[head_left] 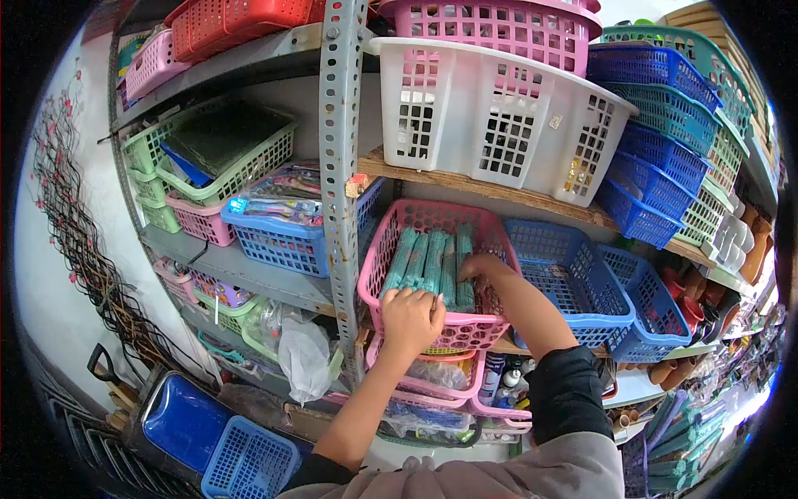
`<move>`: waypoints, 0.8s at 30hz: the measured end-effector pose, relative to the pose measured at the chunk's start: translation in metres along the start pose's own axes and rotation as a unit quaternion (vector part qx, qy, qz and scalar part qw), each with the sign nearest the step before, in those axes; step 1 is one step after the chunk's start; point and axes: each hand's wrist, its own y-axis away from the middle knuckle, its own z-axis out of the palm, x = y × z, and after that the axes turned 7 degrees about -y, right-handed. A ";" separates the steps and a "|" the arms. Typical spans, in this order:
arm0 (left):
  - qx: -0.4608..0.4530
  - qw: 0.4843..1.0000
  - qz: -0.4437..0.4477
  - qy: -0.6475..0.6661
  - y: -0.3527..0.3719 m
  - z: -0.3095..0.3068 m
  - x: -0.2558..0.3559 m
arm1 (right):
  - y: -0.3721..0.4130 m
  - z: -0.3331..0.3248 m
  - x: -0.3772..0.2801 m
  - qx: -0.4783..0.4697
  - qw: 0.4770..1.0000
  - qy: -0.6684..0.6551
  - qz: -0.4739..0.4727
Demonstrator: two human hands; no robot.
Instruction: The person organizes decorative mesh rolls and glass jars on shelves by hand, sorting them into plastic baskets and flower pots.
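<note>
A pink plastic basket (490,229) sits tilted toward me on the shelf, with several long turquoise bundles (434,259) lying side by side in it. My left hand (411,318) is at the basket's front rim, its fingers curled over the edge beside the near ends of the bundles. Inside the basket's right side is my right hand (480,268), its fingers closed against the rightmost turquoise bundle (465,287). Part of that hand's fingers is hidden behind the bundle.
A blue basket (553,249) adjoins on the right. Above stands a large white basket (453,125) on a wooden shelf. A perforated metal post (341,166) rises just left. Below are another pink basket (465,391) and bottles (511,382). Blue baskets (657,154) are stacked at upper right.
</note>
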 end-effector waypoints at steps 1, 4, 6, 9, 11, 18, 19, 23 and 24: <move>0.002 1.000 0.001 0.001 0.000 0.000 0.000 | -0.005 -0.002 0.002 -0.036 0.999 0.023 0.014; 0.004 1.000 0.004 0.001 0.000 0.000 0.000 | -0.022 0.000 0.010 -0.074 0.996 0.038 0.039; 0.005 1.000 0.005 -0.001 0.000 0.000 0.000 | -0.023 0.002 0.011 -0.078 0.995 0.031 0.050; 0.008 1.000 0.009 -0.001 0.001 0.001 -0.001 | -0.015 0.001 0.005 -0.048 0.989 0.140 -0.010; 0.001 1.000 0.006 0.001 0.000 0.000 0.000 | -0.015 0.001 0.005 -0.031 0.982 0.185 -0.019; 0.001 1.000 0.002 0.001 0.001 -0.002 0.001 | -0.019 0.000 0.006 0.026 0.947 0.317 -0.039; 0.001 1.000 0.002 0.001 0.001 -0.002 0.000 | -0.019 0.001 0.008 0.082 0.938 0.328 -0.074; 0.017 1.000 0.004 0.015 0.001 -0.003 0.000 | -0.007 -0.005 0.007 0.237 0.904 0.338 -0.113; 0.001 1.000 0.004 0.015 0.001 -0.004 -0.001 | 0.010 -0.005 0.002 0.250 0.898 0.336 -0.133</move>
